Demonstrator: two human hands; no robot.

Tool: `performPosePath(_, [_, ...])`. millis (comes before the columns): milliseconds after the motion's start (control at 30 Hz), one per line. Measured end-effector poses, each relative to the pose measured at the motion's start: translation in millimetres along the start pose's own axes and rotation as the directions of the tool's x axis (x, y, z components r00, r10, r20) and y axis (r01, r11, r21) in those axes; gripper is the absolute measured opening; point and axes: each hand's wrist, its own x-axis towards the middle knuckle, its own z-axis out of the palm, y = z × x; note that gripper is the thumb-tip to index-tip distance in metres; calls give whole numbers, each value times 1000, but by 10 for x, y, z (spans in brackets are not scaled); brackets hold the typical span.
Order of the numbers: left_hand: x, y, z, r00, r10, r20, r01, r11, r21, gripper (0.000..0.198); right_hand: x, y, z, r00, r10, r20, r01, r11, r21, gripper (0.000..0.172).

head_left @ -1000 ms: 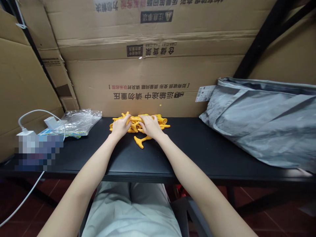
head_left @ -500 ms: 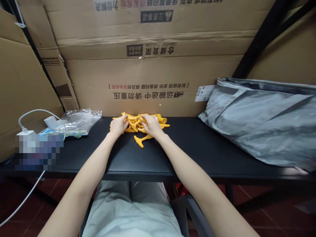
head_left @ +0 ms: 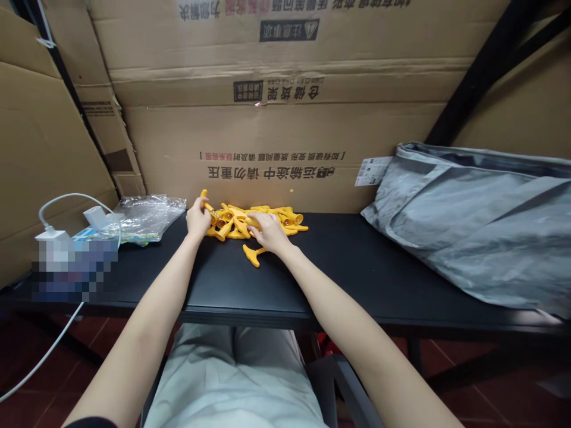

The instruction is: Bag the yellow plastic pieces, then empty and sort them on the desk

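Note:
A pile of yellow plastic pieces (head_left: 229, 227) lies on the black table against the cardboard; several have T-shaped handles and some have hollow cup-like ends. At the pile's left end my left hand (head_left: 197, 220) is closed around a yellow T-handled piece (head_left: 204, 195), whose top sticks up above the fingers and whose shaft points toward the pile. My right hand (head_left: 270, 232) reaches over the middle, its fingers closed on another yellow piece (head_left: 253, 222), partly hidden by the hand. One more yellow T-shaped piece (head_left: 252, 255) lies in front of the pile, just below my right hand.
Cardboard (head_left: 276, 125) with printed text stands behind the black table (head_left: 348, 267). A grey fabric bag (head_left: 473, 220) takes up the right side. To the left are clear plastic wrap (head_left: 151, 217), a white charger (head_left: 53, 241) with its cable, and a blurred-out item.
My left hand has drawn left, away from my right hand, with a yellow piece now raised in it. My right hand has shifted slightly left and down over the pile.

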Motion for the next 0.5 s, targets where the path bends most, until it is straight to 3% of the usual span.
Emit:
performPosePath(100, [192, -323, 5, 989, -144, 26, 144, 930, -337, 40, -6, 23, 12, 1000, 17, 4, -17, 1000, 2, 28])
performPosePath(167, [290, -556, -23, 976, -202, 84, 219, 897, -383, 39, -7, 37, 25, 1000, 23, 2, -23, 1000, 3, 28])
performPosePath(333, [456, -983, -114, 932, -303, 199, 343, 914, -218, 25, -6, 63, 54, 1000, 24, -7, -24, 1000, 19, 27])
performPosePath(433, [543, -1062, -99, 937, -214, 275, 207, 977, 54, 26, -9, 74, 58, 1000, 21, -4, -21, 999, 33, 27])
performPosePath(500, [588, -1083, -63, 931, -155, 330, 57, 956, 286, 31, -12, 80, 55, 1000, 21, -2, -21, 999, 39, 28])
